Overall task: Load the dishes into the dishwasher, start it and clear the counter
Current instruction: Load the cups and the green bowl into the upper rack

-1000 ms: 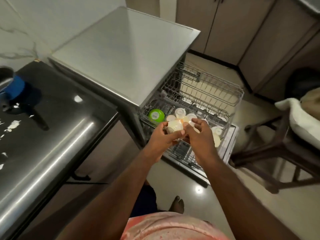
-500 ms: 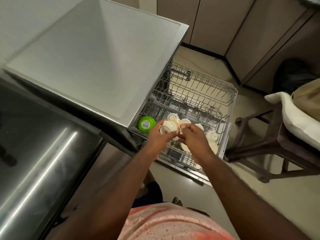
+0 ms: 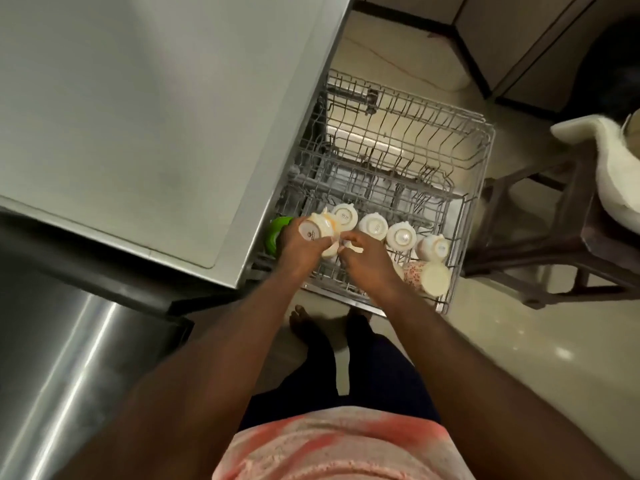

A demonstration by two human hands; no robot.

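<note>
centre of frame: left hand (image 3: 298,245), fingers curled round cream ceramic cup (image 3: 317,227), base toward camera, over lower-left part of grey wire dishwasher rack (image 3: 363,188). inverted likely for draining, like row of upturned cream cups (image 3: 401,235) alongside. right hand (image 3: 369,259) fingertips pinch same cup's pale edge; rim or handle, unclear. green round item (image 3: 275,233) mostly hidden behind left hand.

Left hand (image 3: 300,247) grips a cream cup (image 3: 317,228) above the rack (image 3: 415,140) front-left corner. Right hand (image 3: 365,259) pinches the same cup. Inverted cups (image 3: 372,226) line the rack front; green bowl (image 3: 274,231) at its left edge.
</note>
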